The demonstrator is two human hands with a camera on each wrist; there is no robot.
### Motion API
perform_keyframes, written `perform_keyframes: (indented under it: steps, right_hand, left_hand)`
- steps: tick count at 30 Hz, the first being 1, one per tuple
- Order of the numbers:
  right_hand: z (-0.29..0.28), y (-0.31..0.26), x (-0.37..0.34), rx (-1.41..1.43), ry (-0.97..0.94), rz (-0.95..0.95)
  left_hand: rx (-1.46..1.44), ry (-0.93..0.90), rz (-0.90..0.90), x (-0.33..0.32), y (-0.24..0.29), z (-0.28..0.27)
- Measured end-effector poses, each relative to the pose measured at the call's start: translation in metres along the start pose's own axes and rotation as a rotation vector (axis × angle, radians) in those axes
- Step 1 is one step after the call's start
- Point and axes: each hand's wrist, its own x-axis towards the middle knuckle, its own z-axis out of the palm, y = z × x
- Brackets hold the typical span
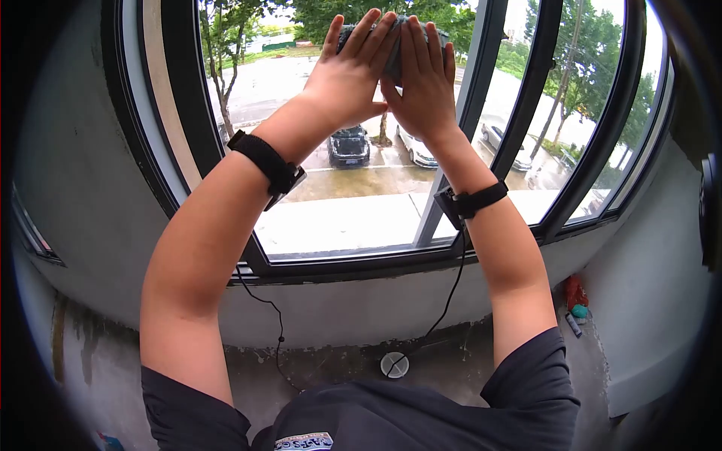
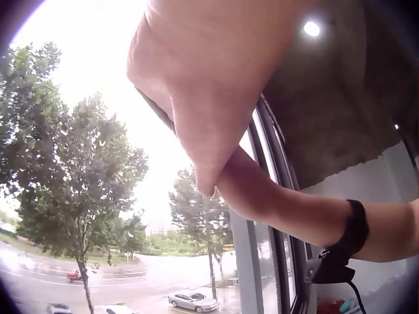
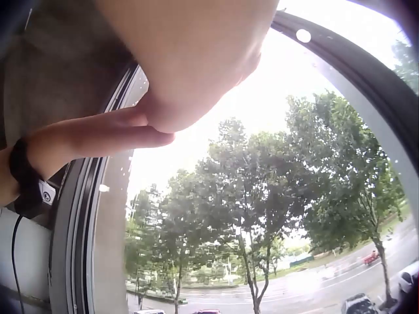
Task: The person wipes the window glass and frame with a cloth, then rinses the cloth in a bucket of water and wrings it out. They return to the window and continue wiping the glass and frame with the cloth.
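In the head view a grey cloth (image 1: 394, 66) lies under both raised hands, against the window glass (image 1: 338, 225). The left hand (image 1: 350, 79) presses on its left part with fingers straight and spread. Beside it the right hand (image 1: 425, 86) lies flat on the cloth, fingers straight and pointing up, the two hands' fingertips close together. The left wrist view shows the left hand (image 2: 203, 78) from below, a dark edge of cloth behind it. From the right wrist view, the right hand (image 3: 196, 65) hides the cloth.
Dark window frames (image 1: 526, 113) stand on both sides of the pane. A grey wall (image 1: 338, 308) runs below the sill. Cables hang from both wrist cameras. On the floor are a round white lid-like thing (image 1: 395, 364) and a red bag (image 1: 575, 292). Cars and trees are outside.
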Motion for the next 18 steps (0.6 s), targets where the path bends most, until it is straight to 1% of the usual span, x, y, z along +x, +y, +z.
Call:
perform_keyframes:
  steps: [2,3,4,5,6,7,8,10,11,12,13,14,15,18]
  right_hand:
    - [-0.004,0.016,0.028,-0.033,0.022,-0.006]
    - [-0.005,0.023,0.041,-0.027,0.039,-0.005]
    - [-0.006,0.029,0.055,-0.021,0.056,-0.005]
    - [-0.009,0.035,0.069,-0.027,0.068,-0.008]
    - [-0.015,0.038,0.087,-0.064,-0.028,0.033]
    - [-0.019,0.043,0.103,-0.101,-0.123,0.075]
    - [-0.023,0.046,0.117,-0.104,-0.113,0.073]
    - [-0.031,0.057,0.147,-0.123,-0.115,0.053]
    - [-0.035,0.063,0.161,-0.169,-0.120,0.037]
    - [-0.040,0.070,0.174,-0.174,-0.112,0.038]
    - [-0.045,0.076,0.186,-0.175,-0.133,0.032]
    - [-0.049,0.081,0.196,-0.175,-0.155,0.026]
    - [-0.051,0.086,0.206,-0.194,-0.186,0.050]
    - [-0.056,0.108,0.226,-0.194,-0.163,0.037]
  left_hand:
    - [0.013,0.094,0.070,0.033,-0.018,-0.002]
    - [0.125,-0.038,0.026,0.051,-0.021,-0.018]
    - [0.133,-0.178,-0.005,0.066,-0.022,-0.041]
    - [0.137,-0.210,0.000,0.080,-0.027,-0.052]
    - [0.141,-0.242,0.004,0.092,-0.034,-0.061]
    - [0.121,-0.156,0.028,0.096,-0.038,-0.070]
    - [0.128,-0.148,0.031,0.108,-0.041,-0.080]
    - [0.256,-0.351,-0.055,0.137,-0.041,-0.104]
    - [0.271,0.038,0.037,0.128,-0.048,-0.088]
    - [0.275,0.045,0.041,0.143,-0.048,-0.103]
    - [0.136,-0.320,-0.048,0.166,-0.048,-0.130]
    - [-0.009,-0.685,-0.138,0.181,-0.049,-0.143]
    - [-0.005,-0.680,-0.135,0.187,-0.050,-0.142]
    - [0.030,-0.451,-0.232,0.206,-0.046,-0.136]
